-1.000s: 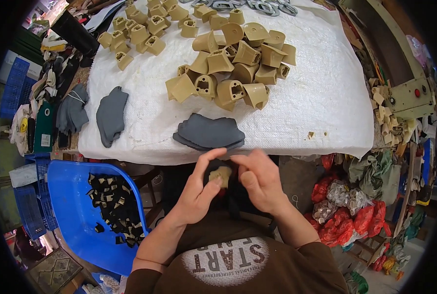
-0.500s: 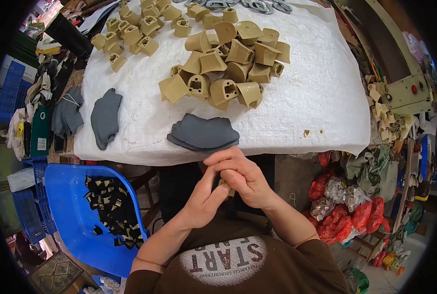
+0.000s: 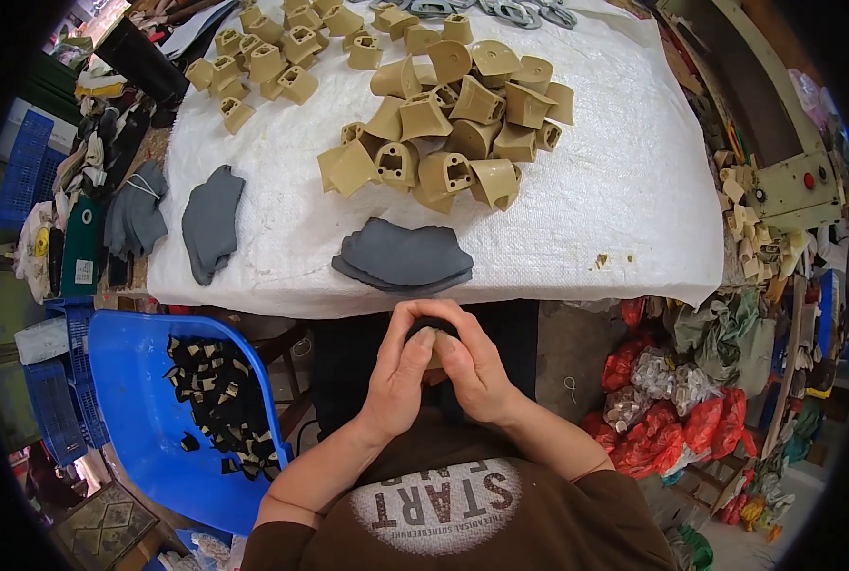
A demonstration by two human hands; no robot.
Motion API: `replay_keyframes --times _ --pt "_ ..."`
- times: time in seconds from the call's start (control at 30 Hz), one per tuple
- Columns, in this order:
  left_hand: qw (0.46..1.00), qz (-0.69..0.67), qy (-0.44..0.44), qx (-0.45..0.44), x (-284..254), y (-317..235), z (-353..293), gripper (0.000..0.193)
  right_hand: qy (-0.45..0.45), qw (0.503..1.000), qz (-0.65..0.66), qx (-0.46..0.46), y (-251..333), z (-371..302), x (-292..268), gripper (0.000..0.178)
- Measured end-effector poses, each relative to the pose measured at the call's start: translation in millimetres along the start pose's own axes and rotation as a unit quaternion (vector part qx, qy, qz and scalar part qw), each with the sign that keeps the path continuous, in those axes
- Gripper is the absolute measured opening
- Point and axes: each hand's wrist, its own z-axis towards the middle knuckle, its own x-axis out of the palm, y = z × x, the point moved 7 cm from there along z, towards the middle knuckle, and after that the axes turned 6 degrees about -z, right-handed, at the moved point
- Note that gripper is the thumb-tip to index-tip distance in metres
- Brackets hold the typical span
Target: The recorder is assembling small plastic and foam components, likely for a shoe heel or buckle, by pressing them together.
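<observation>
Close in front of my chest, below the table's near edge, my left hand (image 3: pixel 396 376) and my right hand (image 3: pixel 472 366) are closed together around a beige shoe heel (image 3: pixel 434 364). Something black shows on its far side, under my curled fingers. Both thumbs press side by side on the near face, and most of the heel is hidden. Just beyond my fingertips lies a stack of curved dark grey sheet pieces (image 3: pixel 404 255). Farther back is a heap of bare beige heels (image 3: pixel 477 143), with more heels (image 3: pixel 263 62) scattered to its left.
White woven sheeting (image 3: pixel 615 200) covers the table. More grey pieces (image 3: pixel 211 224) and a tied bundle (image 3: pixel 135 214) lie at the left. A blue tub (image 3: pixel 134 419) of black-covered pieces (image 3: pixel 220 400) stands lower left. Red bags (image 3: pixel 667 428) sit at the right; a green machine (image 3: pixel 796 190) stands behind.
My right fingers have come off my left hand's fingertips. Both hands now wrap the heel symmetrically with thumbs side by side, and black material has come into sight. The view has shifted slightly.
</observation>
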Motion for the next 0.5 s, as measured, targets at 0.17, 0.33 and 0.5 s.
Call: replay_keyframes --times 0.17,0.33,0.5 --pt "0.971 -0.222 -0.027 -0.089 -2 -3 2 0.05 0.054 0.992 -0.064 -0.09 15 13 -14 0.045" --pt "0.954 -0.257 0.043 -0.147 11 -5 -3 0.06 0.009 0.921 -0.304 -0.244 43 11 -24 0.012" --pt "0.988 0.124 -0.01 0.091 -6 -28 -2 0.044 -0.124 0.974 -0.159 -0.101 19 10 -46 0.008"
